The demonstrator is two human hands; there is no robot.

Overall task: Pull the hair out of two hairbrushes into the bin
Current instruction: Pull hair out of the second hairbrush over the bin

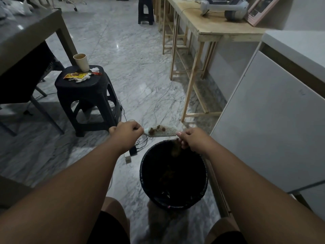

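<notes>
A black bin [174, 175] sits on marble floor between a seated person's knees. Above its far rim, the right hand [193, 140] pinches a brown hair tuft [176, 150]; the left hand [127, 132] grips a white hairbrush [162, 131], 1 in view.

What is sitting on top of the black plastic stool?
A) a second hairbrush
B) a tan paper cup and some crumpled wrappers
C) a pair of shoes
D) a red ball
B: the black plastic stool carries a tan paper cup standing upright, with a yellow and red crumpled wrapper and white scrunched paper beside it.
</notes>
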